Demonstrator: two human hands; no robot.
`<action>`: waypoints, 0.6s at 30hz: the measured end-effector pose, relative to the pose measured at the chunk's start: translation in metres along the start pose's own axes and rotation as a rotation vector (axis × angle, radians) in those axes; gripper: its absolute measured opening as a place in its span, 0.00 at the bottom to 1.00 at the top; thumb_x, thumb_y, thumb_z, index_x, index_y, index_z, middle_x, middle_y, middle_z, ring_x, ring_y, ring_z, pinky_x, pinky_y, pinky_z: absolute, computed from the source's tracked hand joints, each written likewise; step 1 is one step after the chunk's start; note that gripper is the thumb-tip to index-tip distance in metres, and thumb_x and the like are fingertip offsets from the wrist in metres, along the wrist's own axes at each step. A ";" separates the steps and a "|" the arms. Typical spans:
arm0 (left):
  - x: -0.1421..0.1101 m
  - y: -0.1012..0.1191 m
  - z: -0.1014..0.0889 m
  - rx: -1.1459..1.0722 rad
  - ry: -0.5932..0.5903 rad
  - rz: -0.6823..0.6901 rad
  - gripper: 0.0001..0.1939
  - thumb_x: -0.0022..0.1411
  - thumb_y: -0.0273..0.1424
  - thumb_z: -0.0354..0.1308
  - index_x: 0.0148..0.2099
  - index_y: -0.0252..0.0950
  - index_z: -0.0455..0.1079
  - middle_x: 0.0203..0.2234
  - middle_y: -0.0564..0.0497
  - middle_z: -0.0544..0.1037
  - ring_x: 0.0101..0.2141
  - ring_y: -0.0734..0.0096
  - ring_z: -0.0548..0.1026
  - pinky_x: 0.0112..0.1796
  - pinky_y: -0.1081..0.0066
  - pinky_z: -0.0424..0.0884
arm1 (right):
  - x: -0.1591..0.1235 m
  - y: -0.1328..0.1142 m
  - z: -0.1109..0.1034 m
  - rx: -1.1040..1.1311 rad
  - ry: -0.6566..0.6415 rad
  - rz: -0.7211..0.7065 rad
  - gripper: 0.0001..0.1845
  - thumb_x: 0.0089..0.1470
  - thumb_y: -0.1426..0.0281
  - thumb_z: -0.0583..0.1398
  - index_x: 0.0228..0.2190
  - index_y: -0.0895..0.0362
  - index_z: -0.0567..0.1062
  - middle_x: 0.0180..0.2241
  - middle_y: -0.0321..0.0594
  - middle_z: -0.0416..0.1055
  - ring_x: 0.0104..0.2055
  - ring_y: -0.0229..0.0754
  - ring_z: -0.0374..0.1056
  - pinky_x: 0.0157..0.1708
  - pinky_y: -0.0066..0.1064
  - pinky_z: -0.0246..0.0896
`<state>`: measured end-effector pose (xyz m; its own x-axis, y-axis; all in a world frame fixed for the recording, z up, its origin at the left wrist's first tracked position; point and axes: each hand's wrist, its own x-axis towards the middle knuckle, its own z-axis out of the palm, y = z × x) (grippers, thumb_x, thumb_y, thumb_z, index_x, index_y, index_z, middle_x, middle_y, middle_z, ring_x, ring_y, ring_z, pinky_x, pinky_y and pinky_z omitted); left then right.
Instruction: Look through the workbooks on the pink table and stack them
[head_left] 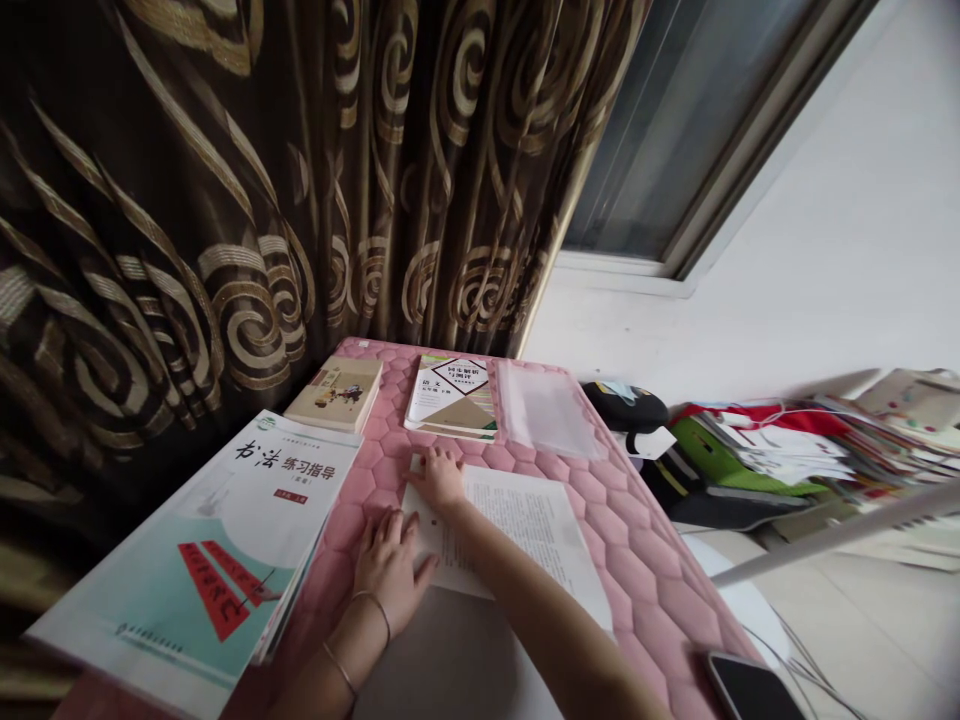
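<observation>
An open book lies on the pink quilted table cover in front of me, its printed page on the far side. A plain grey surface is on the near side. My left hand rests at the book's left edge, fingers spread, two thin bangles on the wrist. Reaching across the page, my right hand lies at its far left corner with fingers apart, slightly bent. That forearm covers part of the text. Whether either hand pinches paper is not visible. Left of my left hand is a calligraphy workbook.
Beyond the hands are a tan book, a white-and-brown booklet and a translucent sleeve. A phone sits at the near right corner. Patterned curtains hang behind the table; stacked papers stand to the right.
</observation>
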<state>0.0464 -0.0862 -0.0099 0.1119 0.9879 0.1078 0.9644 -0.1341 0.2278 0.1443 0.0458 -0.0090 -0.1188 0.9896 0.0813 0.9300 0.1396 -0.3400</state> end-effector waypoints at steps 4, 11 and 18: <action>0.000 -0.001 0.002 0.008 0.008 0.004 0.26 0.64 0.42 0.49 0.60 0.36 0.66 0.59 0.39 0.66 0.58 0.51 0.63 0.58 0.52 0.58 | -0.024 0.007 0.000 0.066 -0.035 -0.084 0.27 0.47 0.51 0.64 0.43 0.55 0.73 0.49 0.49 0.69 0.52 0.54 0.61 0.47 0.41 0.54; 0.001 -0.001 0.002 0.029 0.007 0.023 0.27 0.65 0.41 0.48 0.62 0.35 0.64 0.57 0.39 0.68 0.58 0.54 0.64 0.59 0.54 0.55 | 0.012 0.010 -0.003 0.062 -0.029 -0.026 0.19 0.51 0.51 0.62 0.35 0.52 0.77 0.41 0.42 0.75 0.46 0.48 0.67 0.44 0.37 0.54; 0.001 0.000 -0.001 0.032 -0.034 0.008 0.28 0.65 0.41 0.48 0.63 0.35 0.63 0.58 0.40 0.68 0.59 0.55 0.63 0.60 0.55 0.54 | 0.025 -0.002 0.000 0.033 0.025 0.027 0.18 0.61 0.62 0.53 0.43 0.60 0.75 0.42 0.52 0.75 0.47 0.53 0.69 0.48 0.43 0.55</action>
<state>0.0458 -0.0850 -0.0084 0.1277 0.9889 0.0764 0.9705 -0.1405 0.1959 0.1392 0.0701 -0.0065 -0.0848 0.9919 0.0945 0.9206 0.1143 -0.3734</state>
